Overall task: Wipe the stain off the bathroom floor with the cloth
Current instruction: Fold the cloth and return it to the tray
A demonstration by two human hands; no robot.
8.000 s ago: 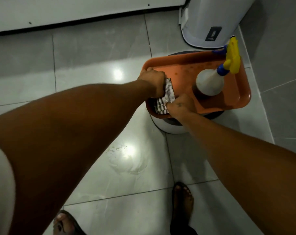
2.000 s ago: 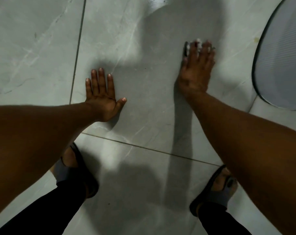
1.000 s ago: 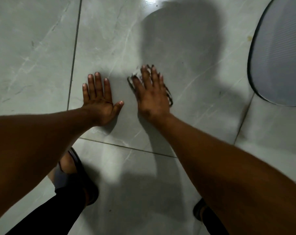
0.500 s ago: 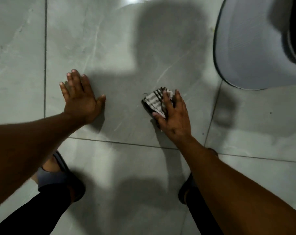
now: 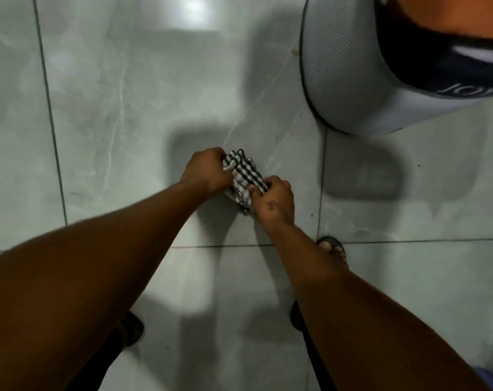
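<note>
The black-and-white checked cloth (image 5: 243, 176) is bunched up above the grey marbled floor tile (image 5: 132, 114), held between both hands. My left hand (image 5: 208, 170) grips its upper left end with the fingers curled in. My right hand (image 5: 273, 200) pinches its lower right end. Both hands sit near the middle of the view. I see no clear stain on the tile around them; my shadow darkens that patch.
A white ribbed round base (image 5: 349, 80) with a dark top stands at the upper right, with the orange tray (image 5: 462, 15) on it. My sandalled feet (image 5: 334, 248) are below the hands. Grout lines cross the floor.
My left hand has lifted off the floor and taken hold of the cloth. My right hand has gone from pressing the cloth flat to gripping it. The view has shifted toward the white base.
</note>
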